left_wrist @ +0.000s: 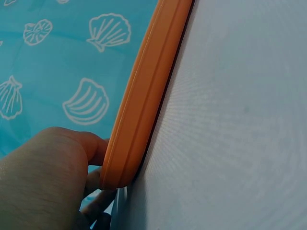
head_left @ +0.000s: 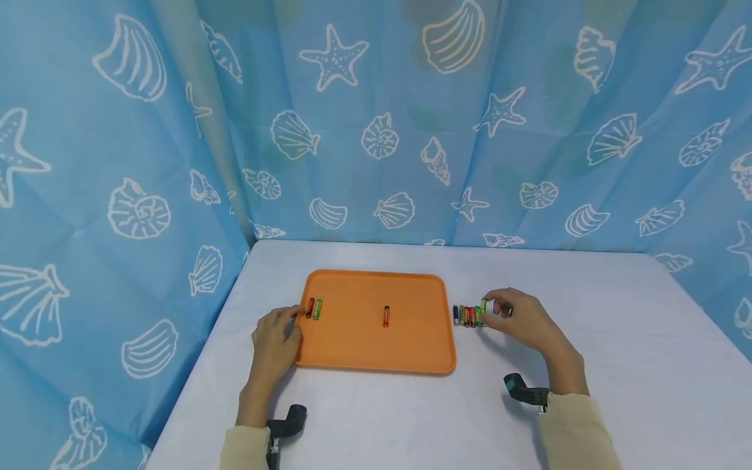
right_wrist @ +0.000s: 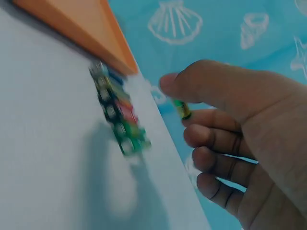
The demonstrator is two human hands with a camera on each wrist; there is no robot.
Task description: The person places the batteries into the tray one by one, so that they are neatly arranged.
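An orange tray (head_left: pixel 352 352) lies on the white table, with a red-and-black battery (head_left: pixel 310 307) and a green battery (head_left: pixel 318 309) side by side near its left rim. Another red battery (head_left: pixel 386 316) is alone nearer the tray's middle. My left hand (head_left: pixel 276 339) grips the tray's left edge, and its thumb (left_wrist: pixel 98 148) meets the rim in the left wrist view. Between thumb and fingertips, my right hand (head_left: pixel 523 316) pinches a small green battery (right_wrist: pixel 181 109), raised above the table. Just left of that hand stretches a row of several batteries (head_left: pixel 467 316).
The row of batteries sits just off the tray's right rim. A blue curtain (head_left: pixel 376 176) with white shell prints hangs behind the table (head_left: pixel 399 424) and along its left side. Black wrist cameras (head_left: pixel 525 391) are strapped to both wrists.
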